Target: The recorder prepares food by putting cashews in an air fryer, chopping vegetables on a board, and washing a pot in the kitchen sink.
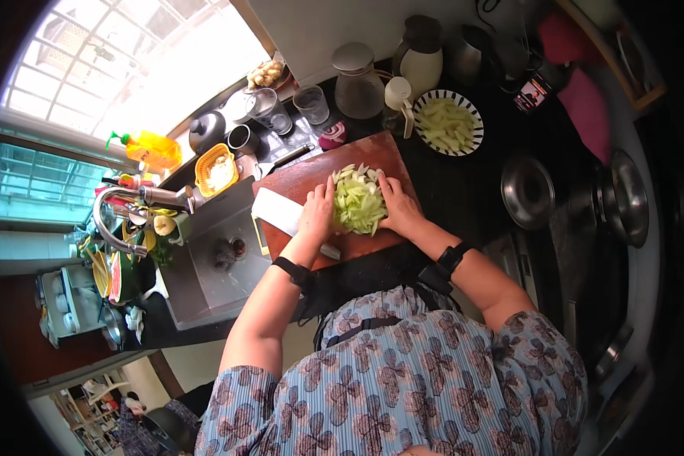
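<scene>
A heap of pale green sliced vegetable (359, 200) lies on a reddish-brown cutting board (319, 168). My left hand (317, 214) cups the heap from its left side, and my right hand (398, 206) cups it from the right, fingers spread. A cleaver (276, 210) with a broad pale blade rests on the board, partly under or behind my left hand; its handle end shows below my wrist. Beyond the board's upper right corner, a striped-rim plate (477, 108) holds more pale green vegetable pieces (446, 124).
Left of the board is a steel sink (211, 296) with a curved faucet (100, 214). A yellow basket (200, 176), glasses (310, 105), a glass jug (359, 91) and an oil bottle (398, 105) stand behind. Metal lids (527, 192) are at right. Another person (134, 419) appears at lower left.
</scene>
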Demonstrator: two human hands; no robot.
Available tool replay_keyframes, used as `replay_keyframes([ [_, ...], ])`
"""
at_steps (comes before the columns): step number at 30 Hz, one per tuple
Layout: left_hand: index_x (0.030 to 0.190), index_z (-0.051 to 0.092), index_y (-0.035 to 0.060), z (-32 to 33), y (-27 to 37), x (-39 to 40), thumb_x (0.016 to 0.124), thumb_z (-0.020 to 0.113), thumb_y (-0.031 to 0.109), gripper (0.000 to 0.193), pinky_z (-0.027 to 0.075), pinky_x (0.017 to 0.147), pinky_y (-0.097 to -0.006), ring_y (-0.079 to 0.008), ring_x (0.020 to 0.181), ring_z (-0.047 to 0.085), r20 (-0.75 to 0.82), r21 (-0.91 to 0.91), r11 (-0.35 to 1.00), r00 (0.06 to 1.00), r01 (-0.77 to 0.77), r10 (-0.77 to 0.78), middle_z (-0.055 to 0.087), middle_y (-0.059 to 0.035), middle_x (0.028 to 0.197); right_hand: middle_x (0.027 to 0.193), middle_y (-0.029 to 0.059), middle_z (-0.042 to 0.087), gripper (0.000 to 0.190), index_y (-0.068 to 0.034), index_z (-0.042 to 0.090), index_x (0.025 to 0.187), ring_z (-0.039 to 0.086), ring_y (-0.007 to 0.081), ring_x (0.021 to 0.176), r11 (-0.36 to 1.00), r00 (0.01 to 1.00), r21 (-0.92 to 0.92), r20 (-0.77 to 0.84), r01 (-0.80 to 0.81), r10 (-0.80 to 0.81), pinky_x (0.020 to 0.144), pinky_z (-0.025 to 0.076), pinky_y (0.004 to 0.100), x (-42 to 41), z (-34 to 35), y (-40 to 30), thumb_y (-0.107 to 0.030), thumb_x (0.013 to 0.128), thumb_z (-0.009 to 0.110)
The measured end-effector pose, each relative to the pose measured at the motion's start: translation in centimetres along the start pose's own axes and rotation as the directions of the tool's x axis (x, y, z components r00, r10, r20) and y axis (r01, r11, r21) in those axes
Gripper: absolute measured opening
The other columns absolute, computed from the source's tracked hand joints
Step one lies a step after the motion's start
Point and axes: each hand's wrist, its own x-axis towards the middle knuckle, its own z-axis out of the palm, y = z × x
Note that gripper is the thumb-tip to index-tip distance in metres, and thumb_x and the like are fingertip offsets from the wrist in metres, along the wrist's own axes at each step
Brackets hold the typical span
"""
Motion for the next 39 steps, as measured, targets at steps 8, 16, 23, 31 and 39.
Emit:
replay_keyframes([
  [8,0.143,0.031,-0.0033,0.8,1.6,4.5,0.060,0.085,0.014,0.100,0.052,0.087,-0.0449,-0.0405,0.106,0.058,-0.032,-0.150,0.988,0.998,0.048,-0.054,0.050,-0.0229,0.119,0.126,0.0174,0.045,0.096,-0.003,0.031,0.144,0.057,0.0394,0.109,0.996,0.996,0.039,-0.047,0.075,-0.073,0.090,0.050,0.0440,4.0,-0.6,0.9,-0.019,0.065,0.083],
  [16,0.144,0.033,0.0032,-1.5,3.2,6.3,0.063,0.082,0.012,0.096,0.051,0.093,-0.0443,-0.0412,0.114,0.056,0.156,-0.082,0.997,0.988,-0.003,0.016,0.047,-0.0244,0.131,0.121,0.0180,0.048,0.080,-0.007,0.035,0.142,0.055,0.0385,0.112,0.998,0.998,0.027,-0.012,0.064,-0.064,0.090,0.050,0.0450,5.3,-2.7,2.2,-0.009,0.072,0.074],
  [23,0.135,0.050,0.0076,-3.0,-0.2,6.9,0.079,0.064,0.006,0.058,0.050,0.093,-0.0435,-0.0362,0.116,0.055,0.047,-0.085,0.993,0.996,0.078,-0.074,0.052,-0.0197,0.131,0.122,0.0192,0.050,0.077,-0.009,0.033,0.145,0.058,0.0404,0.106,0.999,0.998,0.002,0.043,0.035,-0.035,0.087,0.050,0.0449,3.6,-3.9,1.3,0.008,0.075,0.058],
  [31,0.131,0.052,0.0088,-2.5,3.3,7.5,0.084,0.053,0.003,0.047,0.054,0.083,-0.0399,-0.0322,0.104,0.059,-0.058,0.262,0.962,0.994,-0.076,0.095,0.058,-0.0130,0.111,0.108,0.0142,0.058,0.059,-0.010,0.050,0.132,0.060,0.0371,0.099,0.969,0.966,0.096,-0.153,0.226,-0.210,0.085,0.051,0.0443,3.2,-4.4,3.1,0.002,0.076,0.064],
  [39,0.097,0.057,0.0072,-2.6,1.4,2.7,0.082,0.068,0.015,0.020,0.053,0.076,-0.0437,-0.0338,0.090,0.064,-0.102,0.108,0.985,0.987,0.131,-0.120,0.061,-0.0140,0.098,0.098,0.0095,0.060,0.030,-0.012,0.059,0.095,0.063,0.0328,0.092,0.999,0.998,0.001,0.045,-0.038,0.038,0.077,0.052,0.0426,-1.3,-5.1,5.6,-0.017,0.072,0.077],
])
